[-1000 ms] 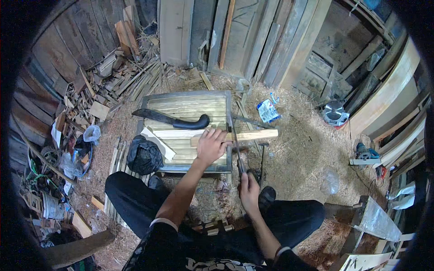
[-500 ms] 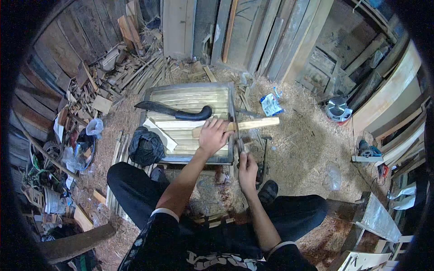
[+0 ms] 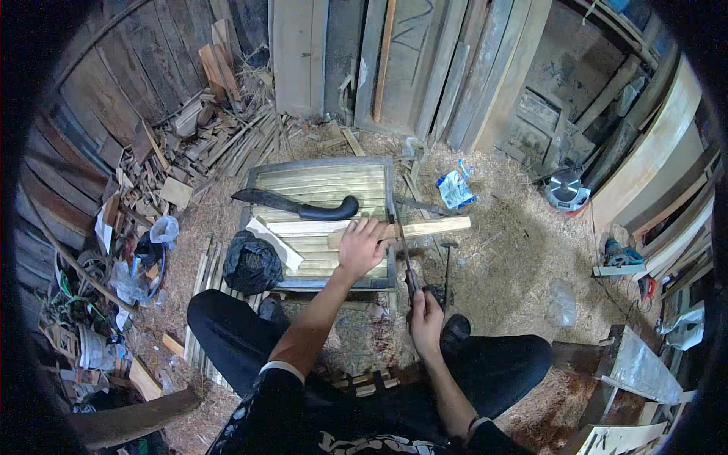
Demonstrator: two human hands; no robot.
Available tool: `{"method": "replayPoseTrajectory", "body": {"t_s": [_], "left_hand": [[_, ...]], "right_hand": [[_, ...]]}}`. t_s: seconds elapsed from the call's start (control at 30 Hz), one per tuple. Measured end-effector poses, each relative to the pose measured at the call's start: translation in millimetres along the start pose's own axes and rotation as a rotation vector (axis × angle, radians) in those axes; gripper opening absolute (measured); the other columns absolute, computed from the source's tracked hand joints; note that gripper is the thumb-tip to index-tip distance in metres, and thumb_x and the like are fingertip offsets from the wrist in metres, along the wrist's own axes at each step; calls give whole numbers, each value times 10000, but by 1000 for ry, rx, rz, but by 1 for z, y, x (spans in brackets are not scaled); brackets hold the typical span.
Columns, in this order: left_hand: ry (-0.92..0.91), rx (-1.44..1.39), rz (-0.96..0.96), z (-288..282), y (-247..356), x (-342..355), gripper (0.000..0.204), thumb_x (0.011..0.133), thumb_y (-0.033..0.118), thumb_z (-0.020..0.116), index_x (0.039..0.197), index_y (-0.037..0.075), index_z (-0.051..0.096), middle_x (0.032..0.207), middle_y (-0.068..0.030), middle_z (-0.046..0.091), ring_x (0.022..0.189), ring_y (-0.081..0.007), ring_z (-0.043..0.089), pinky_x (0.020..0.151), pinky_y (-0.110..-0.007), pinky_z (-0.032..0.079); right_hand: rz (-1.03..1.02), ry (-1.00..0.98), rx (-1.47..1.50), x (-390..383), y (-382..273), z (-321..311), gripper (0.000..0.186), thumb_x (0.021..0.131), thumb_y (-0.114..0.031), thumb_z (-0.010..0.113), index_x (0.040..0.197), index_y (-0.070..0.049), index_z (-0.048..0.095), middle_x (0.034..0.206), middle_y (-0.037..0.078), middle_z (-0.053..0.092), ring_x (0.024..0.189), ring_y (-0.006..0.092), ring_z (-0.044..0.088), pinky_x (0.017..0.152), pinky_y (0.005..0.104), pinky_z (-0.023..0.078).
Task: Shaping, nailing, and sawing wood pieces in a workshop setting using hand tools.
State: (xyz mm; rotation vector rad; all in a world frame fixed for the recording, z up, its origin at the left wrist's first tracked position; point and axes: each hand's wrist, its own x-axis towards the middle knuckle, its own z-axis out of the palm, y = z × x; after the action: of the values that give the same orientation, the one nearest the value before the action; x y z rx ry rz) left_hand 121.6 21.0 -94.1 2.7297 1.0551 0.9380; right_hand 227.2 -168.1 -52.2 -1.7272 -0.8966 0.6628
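Observation:
My left hand (image 3: 362, 245) presses down over a pale wooden stick (image 3: 440, 227), its fingers wrapped across the near end. The stick lies across a framed slatted wooden panel (image 3: 356, 282) and juts past its right edge. My right hand (image 3: 426, 318) is closed round the handle of a long thin-bladed hand tool (image 3: 410, 271), seen edge-on. Its blade crosses the stick just right of my left fingers. On the panel lie a machete (image 3: 303, 206) with a curved black handle, a pale angled wood piece (image 3: 276, 244) and a black plastic bag (image 3: 250, 263) at the near left corner.
A hammer (image 3: 449, 265) and a blue-white packet (image 3: 456, 189) lie on the sawdust-covered floor to the right. Farther right are a circular saw (image 3: 566, 189) and a blue power tool (image 3: 622, 253). Scrap wood (image 3: 182, 159) is heaped at left; boards (image 3: 485, 83) lean behind.
My right hand has drawn back toward my body, bringing the tool nearer, with its blade across the stick. My left hand still presses the stick. The whole view has shifted slightly.

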Motion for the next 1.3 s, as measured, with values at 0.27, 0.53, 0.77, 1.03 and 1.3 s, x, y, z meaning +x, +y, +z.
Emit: {"method": "replayPoseTrajectory", "body": {"t_s": [0.27,0.53,0.77,1.03,1.3], "left_hand": [[-1,15,0,-1,-1,1,421,877,382,625,1128,44,639,1042,-93,604,992,-272,542,850,-399,411],[-39,-6,-2,-1,-1,-5,400,870,363,620,1119,50,632,1047,-85,589,1019,-254,529,882,-397,404],[-34,-1,-16,-2,13,0,409,860,382,632,1109,57,633,1013,-78,600,986,-253,547,840,-391,408],[-46,43,-3,1,11,-2,393,912,377,572,1125,51,619,1036,-90,594,1021,-254,534,865,-400,399],[-89,204,20,8,7,-2,388,934,362,542,1158,49,592,1109,-95,589,1121,-260,520,915,-398,384]], "right_hand": [[-47,0,37,4,26,8,370,1025,-284,506,853,42,536,648,150,481,595,164,431,573,353,398],[6,-2,24,27,15,18,358,1020,-273,509,1023,69,615,788,195,618,728,196,579,683,343,472],[-33,89,43,46,10,30,429,1028,-335,484,867,58,548,664,190,506,600,227,431,589,386,402],[19,10,-38,11,9,2,353,1028,-263,491,912,63,559,658,70,461,647,119,410,597,315,388],[-2,-9,-30,-2,7,-8,344,1018,-260,521,926,66,578,682,155,529,665,144,469,619,340,429]]}}
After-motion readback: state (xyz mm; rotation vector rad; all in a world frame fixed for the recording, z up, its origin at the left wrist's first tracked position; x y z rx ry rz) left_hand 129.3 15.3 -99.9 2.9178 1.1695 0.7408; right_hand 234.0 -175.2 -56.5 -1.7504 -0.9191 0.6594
